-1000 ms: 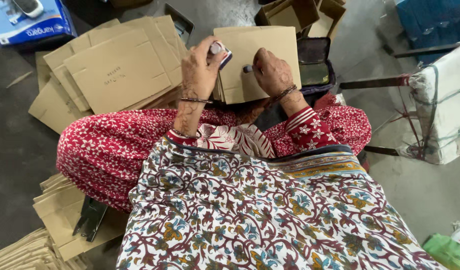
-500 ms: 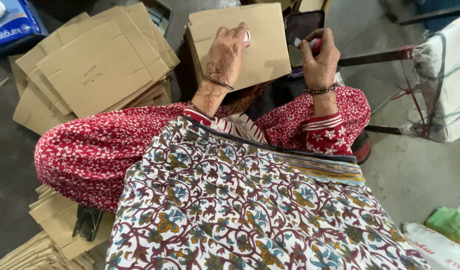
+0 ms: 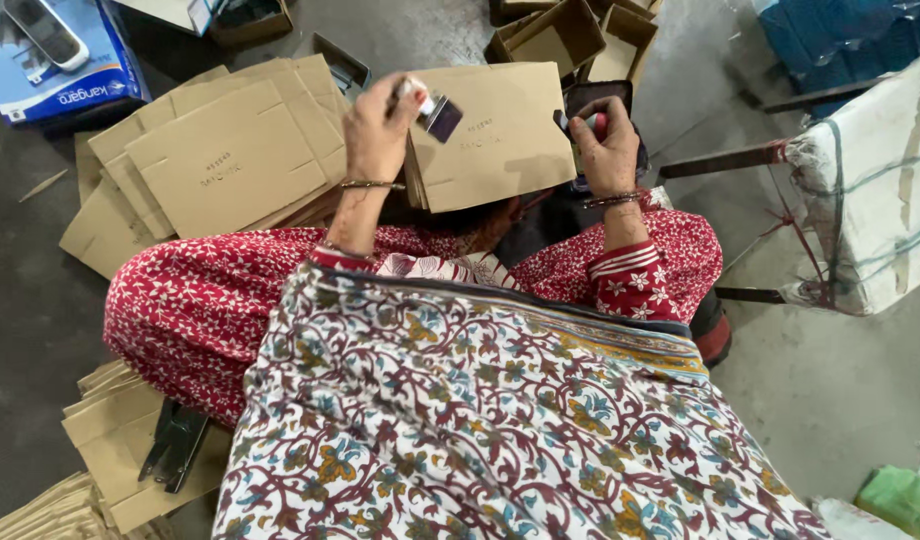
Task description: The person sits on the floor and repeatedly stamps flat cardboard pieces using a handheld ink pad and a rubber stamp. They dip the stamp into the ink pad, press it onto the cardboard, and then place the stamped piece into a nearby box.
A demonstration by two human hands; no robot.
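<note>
Head view: stamp [image 3: 438, 110] face tilts right.

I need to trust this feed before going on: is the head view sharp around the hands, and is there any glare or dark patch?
Head view: the left hand and its small stamp look slightly motion-soft, the right hand clearer; the white wrapped bundle at the right is bright, near glare; shadow lies under the flat cardboard sheet; the edges bow a little.
</note>
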